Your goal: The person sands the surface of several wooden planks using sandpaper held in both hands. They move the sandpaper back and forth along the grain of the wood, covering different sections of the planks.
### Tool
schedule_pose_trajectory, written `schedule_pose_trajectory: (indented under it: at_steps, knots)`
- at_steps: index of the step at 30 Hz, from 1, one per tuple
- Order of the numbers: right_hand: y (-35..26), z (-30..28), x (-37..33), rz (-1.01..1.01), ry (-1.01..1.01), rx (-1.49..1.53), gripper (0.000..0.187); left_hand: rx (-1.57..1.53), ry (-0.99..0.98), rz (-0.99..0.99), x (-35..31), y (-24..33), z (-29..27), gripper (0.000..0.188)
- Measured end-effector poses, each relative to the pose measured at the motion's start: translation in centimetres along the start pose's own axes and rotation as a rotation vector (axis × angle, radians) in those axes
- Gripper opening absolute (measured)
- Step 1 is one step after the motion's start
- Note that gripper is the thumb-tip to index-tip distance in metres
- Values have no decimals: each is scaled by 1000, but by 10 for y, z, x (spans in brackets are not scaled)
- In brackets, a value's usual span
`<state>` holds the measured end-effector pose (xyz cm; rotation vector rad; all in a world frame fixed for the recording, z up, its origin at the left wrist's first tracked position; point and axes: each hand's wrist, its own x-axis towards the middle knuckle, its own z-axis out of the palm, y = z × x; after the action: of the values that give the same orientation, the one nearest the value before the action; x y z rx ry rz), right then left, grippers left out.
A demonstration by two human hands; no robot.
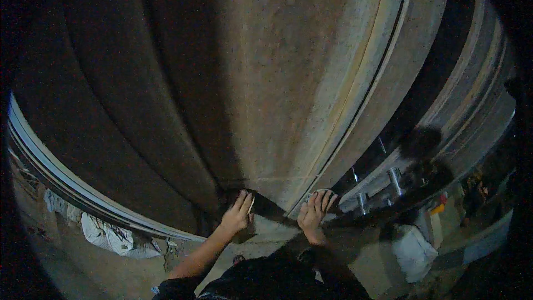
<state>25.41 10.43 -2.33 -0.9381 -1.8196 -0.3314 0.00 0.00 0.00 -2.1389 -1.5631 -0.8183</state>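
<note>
A broad, long, brown flat panel [272,78] is seen stretching away from the person, with its near end close to both hands; along its right side a narrow, pale strip edged with a dark line [380,50] is set. The bare left hand [237,215] is placed at the near end, its fingers held close together and reaching forward; a thin, pale edge is glimpsed beside them, but whether anything is gripped cannot be told. The bare right hand [312,214] is placed by the strip's near end, its fingers slightly parted over a small, pale, rounded pad-like piece [331,195]; how firmly it is held cannot be told. To the right, two short, silver, cylindrical metal fittings [395,182] are seen; white, crumpled bags [413,253] are left on the grey-brown floor [122,269].
</note>
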Motion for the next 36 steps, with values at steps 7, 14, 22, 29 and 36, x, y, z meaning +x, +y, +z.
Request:
schedule_pose_trajectory:
  at_steps: [7,14,22,29,36]
  knots:
    - [-18,-66,190,-24,237,-35,50,121,413,-115,149,21,-97,44]
    - [-14,-35,129,-70,249,-11,50,150,269,105,86,14,-64,45]
    - [-16,-45,143,23,181,-61,51,196,308,111,100,14,-61,57]
    - [-4,-38,146,-47,222,-3,52,204,311,-56,105,30,-46,49]
    - [-23,-23,65,-47,78,14,50,75,143,17,73,29,-52,54]
